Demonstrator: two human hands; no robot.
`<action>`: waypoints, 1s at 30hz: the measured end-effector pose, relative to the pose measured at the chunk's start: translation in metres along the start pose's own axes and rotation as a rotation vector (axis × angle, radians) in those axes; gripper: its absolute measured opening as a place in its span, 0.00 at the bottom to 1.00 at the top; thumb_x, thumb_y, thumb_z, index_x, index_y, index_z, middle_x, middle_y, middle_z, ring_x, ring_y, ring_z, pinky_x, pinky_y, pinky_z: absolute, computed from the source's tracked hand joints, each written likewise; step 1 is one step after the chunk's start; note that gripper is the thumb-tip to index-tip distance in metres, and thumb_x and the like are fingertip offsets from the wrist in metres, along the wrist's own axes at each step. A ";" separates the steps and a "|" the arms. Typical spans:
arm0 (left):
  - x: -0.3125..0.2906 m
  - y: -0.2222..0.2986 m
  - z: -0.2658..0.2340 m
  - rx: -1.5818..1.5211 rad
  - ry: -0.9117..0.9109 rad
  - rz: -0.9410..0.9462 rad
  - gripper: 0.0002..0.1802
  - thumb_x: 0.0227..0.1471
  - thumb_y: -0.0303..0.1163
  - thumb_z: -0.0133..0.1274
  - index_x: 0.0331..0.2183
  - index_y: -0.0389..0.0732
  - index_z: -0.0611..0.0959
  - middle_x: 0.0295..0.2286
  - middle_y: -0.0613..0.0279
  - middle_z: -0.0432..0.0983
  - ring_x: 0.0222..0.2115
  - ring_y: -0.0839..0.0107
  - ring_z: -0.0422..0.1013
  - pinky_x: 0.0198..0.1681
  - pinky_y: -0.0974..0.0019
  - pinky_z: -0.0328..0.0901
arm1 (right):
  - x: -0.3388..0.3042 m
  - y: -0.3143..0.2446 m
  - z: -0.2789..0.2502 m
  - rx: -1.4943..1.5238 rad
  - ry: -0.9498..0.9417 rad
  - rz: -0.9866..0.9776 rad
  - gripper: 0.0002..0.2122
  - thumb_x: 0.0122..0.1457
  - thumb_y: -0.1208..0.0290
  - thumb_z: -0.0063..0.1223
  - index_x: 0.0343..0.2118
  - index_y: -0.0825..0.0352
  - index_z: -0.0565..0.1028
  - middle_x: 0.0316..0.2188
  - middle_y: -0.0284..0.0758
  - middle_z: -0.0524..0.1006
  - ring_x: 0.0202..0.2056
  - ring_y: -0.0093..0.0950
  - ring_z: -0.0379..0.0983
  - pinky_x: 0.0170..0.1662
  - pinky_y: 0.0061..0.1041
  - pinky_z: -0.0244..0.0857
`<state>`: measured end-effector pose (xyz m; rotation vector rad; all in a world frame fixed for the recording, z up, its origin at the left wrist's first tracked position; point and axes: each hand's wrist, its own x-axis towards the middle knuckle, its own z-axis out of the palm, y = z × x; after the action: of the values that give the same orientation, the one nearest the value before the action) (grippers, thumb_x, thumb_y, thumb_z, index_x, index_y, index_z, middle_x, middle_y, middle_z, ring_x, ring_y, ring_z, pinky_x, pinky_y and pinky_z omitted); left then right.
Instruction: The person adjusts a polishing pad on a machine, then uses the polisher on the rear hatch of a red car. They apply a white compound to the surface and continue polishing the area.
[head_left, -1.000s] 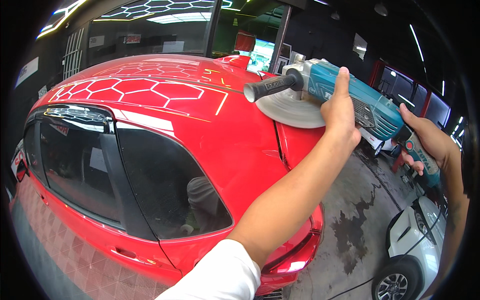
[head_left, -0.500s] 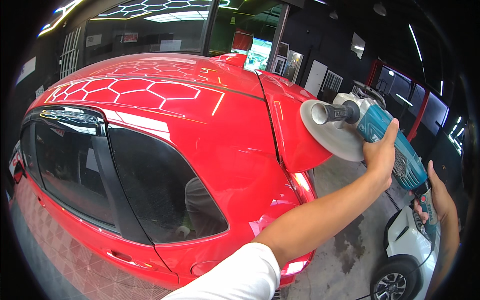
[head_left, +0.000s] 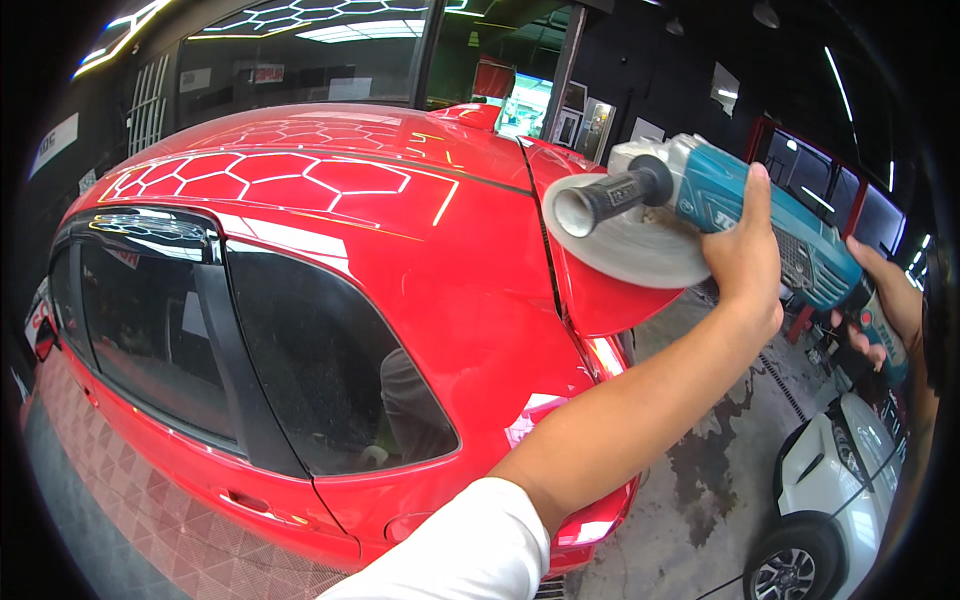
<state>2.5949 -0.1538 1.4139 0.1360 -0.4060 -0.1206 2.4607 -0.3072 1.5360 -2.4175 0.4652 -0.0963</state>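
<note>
Both my hands hold a teal and silver rotary polisher (head_left: 712, 190) at the back of a red car (head_left: 470, 290). My left hand (head_left: 745, 250) is closed around the middle of its body, with the thumb lying along the casing. At the far right my right hand (head_left: 892, 290) grips the rear handle, its fingers curled underneath. The round pale pad (head_left: 635, 250) looks smeared, as if spinning, and overlaps the car's red rear spoiler (head_left: 610, 312). Whether pad and paint touch, I cannot tell. A black side handle (head_left: 610, 197) sticks out toward the car, with no hand on it.
The car's dark rear side window (head_left: 330, 370) faces me. A white car (head_left: 845, 480) is parked at the lower right, with a thin dark cord (head_left: 820, 525) running in front of it. The concrete floor (head_left: 700, 460) has dark wet patches. Glass panels (head_left: 300, 75) stand behind the roof.
The polisher has moved left and slightly up with both hands, and its pad now lies flatter over the spoiler. My right hand has risen and shifted toward the right edge.
</note>
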 end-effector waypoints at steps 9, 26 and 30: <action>0.019 0.014 0.008 -0.050 -0.044 -0.176 0.46 0.61 0.66 0.65 0.61 0.36 0.76 0.53 0.54 0.79 0.53 0.63 0.77 0.57 0.50 0.72 | -0.002 -0.043 0.003 -0.198 0.071 0.008 0.48 0.65 0.18 0.31 0.29 0.71 0.78 0.12 0.40 0.75 0.07 0.27 0.69 0.11 0.27 0.67; 0.001 0.011 0.004 -0.036 0.033 -0.088 0.47 0.63 0.56 0.67 0.65 0.29 0.69 0.60 0.48 0.75 0.61 0.60 0.73 0.67 0.60 0.63 | 0.001 -0.047 -0.002 -0.175 0.016 0.086 0.49 0.62 0.15 0.30 0.25 0.70 0.76 0.12 0.40 0.74 0.08 0.29 0.69 0.12 0.28 0.69; 0.028 0.011 0.006 -0.002 0.116 0.041 0.41 0.65 0.55 0.65 0.62 0.31 0.75 0.54 0.53 0.79 0.52 0.66 0.77 0.60 0.61 0.71 | 0.012 -0.063 0.001 -0.238 0.031 0.109 0.49 0.61 0.15 0.30 0.24 0.70 0.76 0.12 0.40 0.74 0.08 0.29 0.69 0.12 0.29 0.69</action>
<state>2.6192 -0.1479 1.4324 0.1323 -0.2931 -0.0727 2.4911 -0.2660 1.5745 -2.6191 0.6540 -0.0322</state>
